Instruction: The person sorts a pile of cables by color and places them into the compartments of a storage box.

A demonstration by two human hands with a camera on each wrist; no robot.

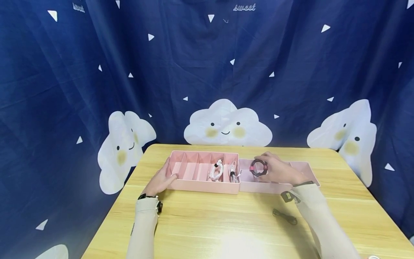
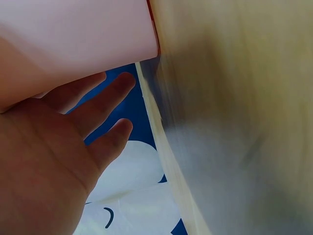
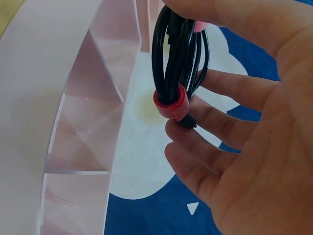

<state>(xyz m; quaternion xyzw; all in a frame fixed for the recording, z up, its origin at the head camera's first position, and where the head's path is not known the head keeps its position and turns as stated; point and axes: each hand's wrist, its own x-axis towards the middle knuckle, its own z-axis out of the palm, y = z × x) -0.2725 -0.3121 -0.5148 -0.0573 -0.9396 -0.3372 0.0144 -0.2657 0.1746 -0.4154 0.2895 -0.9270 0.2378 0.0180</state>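
Note:
My right hand (image 1: 279,170) pinches a coiled black cable (image 1: 258,175) wrapped with pinkish-red straps. It holds the coil above the paler pink divided box (image 1: 247,187). In the right wrist view, a red strap (image 3: 171,103) circles the bottom of the coil, and the other fingers spread behind it. The left hand (image 1: 160,180) rests at the left end of the pink divided organizer box (image 1: 203,185), thumb by its front rim. From the left wrist, several fingers (image 2: 105,105) look extended beside the box wall. White cables (image 1: 216,170) lie in two of the organizer's right-hand compartments.
A dark bundled cable (image 1: 284,217) lies on the wooden table (image 1: 207,219) in front of the pale box. Part of a white round object (image 1: 373,257) shows at the bottom right. Behind the table hangs a dark blue curtain (image 1: 194,54) with clouds.

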